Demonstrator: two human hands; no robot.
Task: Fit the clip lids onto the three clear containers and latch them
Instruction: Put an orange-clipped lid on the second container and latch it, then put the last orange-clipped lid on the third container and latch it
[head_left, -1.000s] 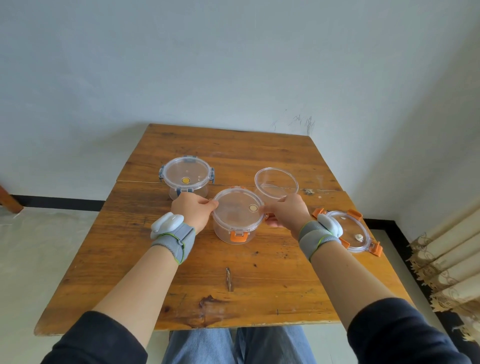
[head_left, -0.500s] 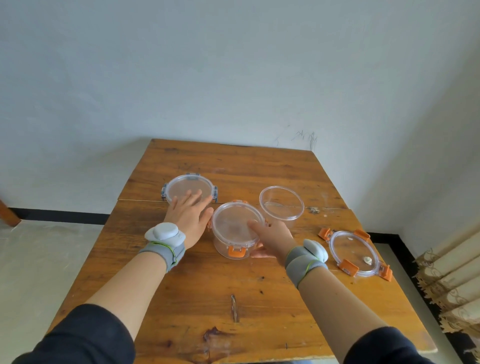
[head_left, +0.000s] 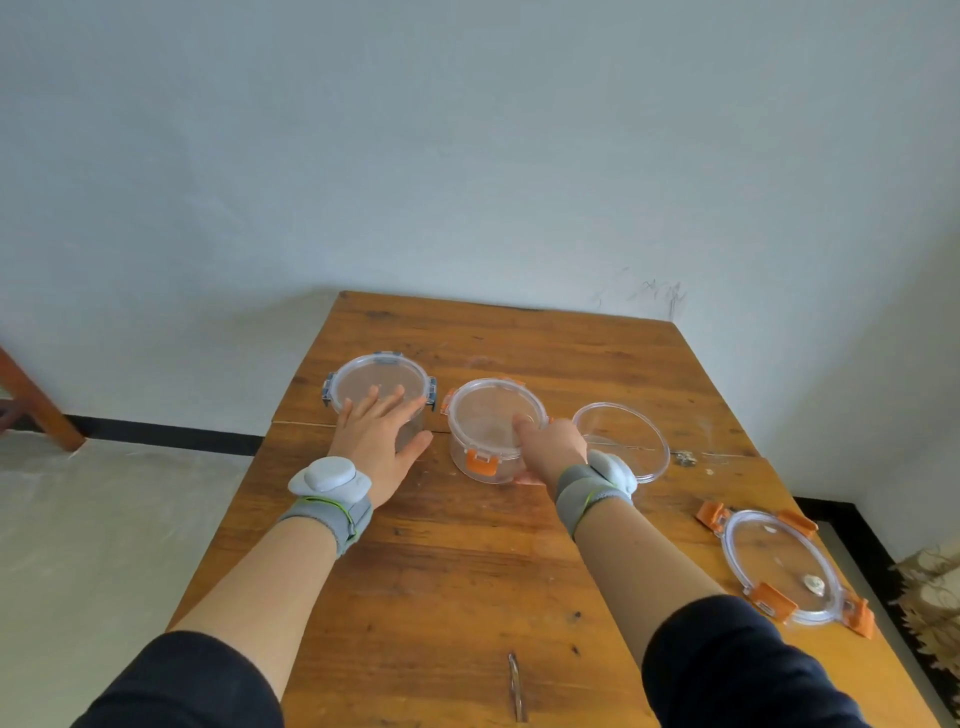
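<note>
Two of the three clear containers already carried lids. The blue-clip container (head_left: 380, 391), left of centre in the frame, looked closed, its side clips folded down as far as could be seen. The orange-clip container (head_left: 493, 431) at centre had its lid on, and the near clip lay flat against the wall. The third, an open clear container (head_left: 623, 441) just right of it, had no lid. Its orange-clip lid (head_left: 782, 564) lay flat on the wooden table (head_left: 467, 571) at the lower right, well apart, clips splayed outward. By my reading, roughly a third of the job remained.

The left hand (head_left: 379, 441) was spread flat, fingers released, resting on the near edge of the blue-clip lid and gripping nothing. The right hand (head_left: 550, 447) pressed a fingertip on the orange-clip container's lid, while its other fingers curled against the container's right side.

That hand hid the right-hand clip, and the far clips were barely visible, so full latching could not be confirmed.
</note>
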